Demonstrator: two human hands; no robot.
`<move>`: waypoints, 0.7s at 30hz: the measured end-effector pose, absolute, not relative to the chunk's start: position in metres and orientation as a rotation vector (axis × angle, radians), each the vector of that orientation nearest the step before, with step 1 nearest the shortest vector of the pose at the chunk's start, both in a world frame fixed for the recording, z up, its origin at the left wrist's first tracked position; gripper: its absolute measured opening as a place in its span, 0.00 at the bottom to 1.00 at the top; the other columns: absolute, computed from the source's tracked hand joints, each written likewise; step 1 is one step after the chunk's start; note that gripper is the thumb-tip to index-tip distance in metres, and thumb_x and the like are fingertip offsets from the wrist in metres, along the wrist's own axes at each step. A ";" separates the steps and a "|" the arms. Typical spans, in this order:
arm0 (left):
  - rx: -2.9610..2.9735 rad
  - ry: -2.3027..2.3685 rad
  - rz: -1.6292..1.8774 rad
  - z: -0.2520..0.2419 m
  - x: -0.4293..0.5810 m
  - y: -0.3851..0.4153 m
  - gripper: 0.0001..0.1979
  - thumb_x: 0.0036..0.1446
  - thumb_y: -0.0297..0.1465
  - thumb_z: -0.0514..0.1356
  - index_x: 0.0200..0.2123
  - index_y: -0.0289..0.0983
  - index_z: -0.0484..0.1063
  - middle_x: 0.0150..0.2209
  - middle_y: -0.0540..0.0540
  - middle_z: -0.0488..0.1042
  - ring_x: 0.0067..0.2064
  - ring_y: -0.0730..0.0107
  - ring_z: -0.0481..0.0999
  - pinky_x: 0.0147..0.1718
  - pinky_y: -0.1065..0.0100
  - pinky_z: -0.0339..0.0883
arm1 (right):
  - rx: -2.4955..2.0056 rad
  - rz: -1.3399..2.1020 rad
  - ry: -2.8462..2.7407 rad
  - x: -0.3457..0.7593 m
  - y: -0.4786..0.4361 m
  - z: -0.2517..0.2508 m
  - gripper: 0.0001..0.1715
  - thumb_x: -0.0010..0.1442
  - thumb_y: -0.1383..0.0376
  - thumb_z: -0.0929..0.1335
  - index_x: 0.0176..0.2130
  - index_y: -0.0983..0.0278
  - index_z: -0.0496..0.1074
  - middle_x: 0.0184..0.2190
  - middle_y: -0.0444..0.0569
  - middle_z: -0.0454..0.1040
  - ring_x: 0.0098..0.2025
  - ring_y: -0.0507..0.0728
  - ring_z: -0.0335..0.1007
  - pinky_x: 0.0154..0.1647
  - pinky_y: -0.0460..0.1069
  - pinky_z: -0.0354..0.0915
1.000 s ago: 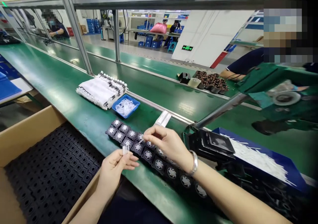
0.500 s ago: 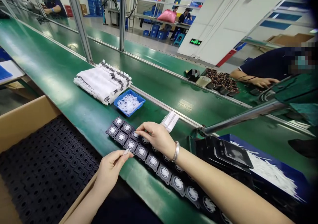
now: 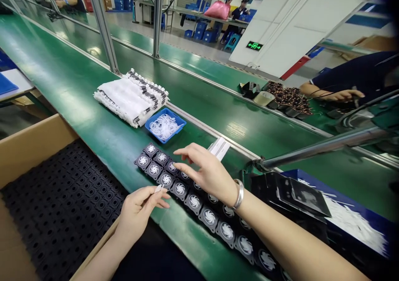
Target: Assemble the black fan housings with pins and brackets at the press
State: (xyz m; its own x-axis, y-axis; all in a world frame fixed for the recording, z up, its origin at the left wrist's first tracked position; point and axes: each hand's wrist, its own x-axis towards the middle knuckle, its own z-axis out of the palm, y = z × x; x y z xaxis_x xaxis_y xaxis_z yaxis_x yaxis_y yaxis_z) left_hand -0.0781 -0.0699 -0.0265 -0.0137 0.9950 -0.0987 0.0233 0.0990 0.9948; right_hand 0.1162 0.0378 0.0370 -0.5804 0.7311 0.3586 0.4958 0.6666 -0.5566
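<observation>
Two rows of small black fan frames with white impellers (image 3: 174, 181) lie in a line on the green conveyor belt (image 3: 77, 106). My right hand (image 3: 205, 171) hovers over the rows with its fingers stretched out and apart, holding nothing that shows. My left hand (image 3: 140, 208) is near the belt's front edge and pinches a few small white strips (image 3: 159, 187) between thumb and fingers. A silver bangle sits on my right wrist.
A blue tray of white rings (image 3: 165, 125) and a stack of white strips (image 3: 131, 96) lie beyond the fans. A cardboard box of black frames (image 3: 56, 206) stands at the left. A black fixture (image 3: 289, 191) and a blue bin (image 3: 352, 218) are at the right. A co-worker's hand (image 3: 343, 94) rests across the belt.
My right hand has spread its fingers and lifted slightly from the fan row; the thin white piece it pinched a second ago no longer shows. The view has tilted down.
</observation>
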 end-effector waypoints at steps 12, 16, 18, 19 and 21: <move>1.015 1.185 1.176 -0.020 -0.072 -0.068 0.14 0.64 0.39 0.59 0.39 0.34 0.78 0.34 0.45 0.81 0.34 0.65 0.83 0.37 0.66 0.79 | -0.886 1.156 -2.068 0.105 0.020 0.048 0.11 0.65 0.59 0.68 0.33 0.62 0.74 0.32 0.46 0.76 0.35 0.52 0.72 0.39 0.48 0.67; 0.949 1.294 1.257 -0.022 -0.082 -0.069 0.15 0.62 0.40 0.61 0.40 0.34 0.78 0.33 0.45 0.81 0.34 0.65 0.83 0.38 0.66 0.79 | -1.019 1.120 -2.107 0.110 0.028 0.040 0.09 0.66 0.61 0.67 0.39 0.61 0.77 0.34 0.45 0.80 0.36 0.54 0.76 0.40 0.48 0.69; 0.944 1.320 1.267 -0.023 -0.086 -0.070 0.15 0.62 0.40 0.61 0.42 0.34 0.77 0.32 0.46 0.81 0.34 0.66 0.83 0.38 0.66 0.79 | -0.990 1.066 -2.181 0.111 0.028 0.031 0.09 0.66 0.61 0.67 0.40 0.61 0.77 0.36 0.45 0.81 0.37 0.54 0.77 0.41 0.48 0.70; 0.937 1.322 1.272 -0.024 -0.087 -0.071 0.15 0.62 0.40 0.61 0.44 0.34 0.77 0.32 0.46 0.80 0.33 0.66 0.83 0.37 0.66 0.80 | -0.964 1.034 -2.205 0.110 0.028 0.027 0.09 0.66 0.62 0.67 0.40 0.60 0.77 0.38 0.45 0.81 0.39 0.54 0.78 0.42 0.49 0.70; 0.913 1.314 1.279 -0.024 -0.087 -0.073 0.14 0.62 0.39 0.62 0.44 0.35 0.74 0.32 0.47 0.81 0.33 0.66 0.83 0.36 0.65 0.80 | -0.919 0.969 -2.240 0.109 0.026 0.019 0.08 0.67 0.62 0.66 0.41 0.60 0.77 0.39 0.46 0.81 0.40 0.55 0.78 0.43 0.49 0.70</move>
State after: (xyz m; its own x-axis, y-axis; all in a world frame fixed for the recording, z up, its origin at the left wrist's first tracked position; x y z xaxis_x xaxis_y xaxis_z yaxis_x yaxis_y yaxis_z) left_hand -0.0875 -0.0729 -0.0244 -0.1697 0.9719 -0.1630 -0.1372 0.1405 0.9805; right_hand 0.1088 0.0264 0.0195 -0.6301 0.7522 0.1929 0.3743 0.5119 -0.7732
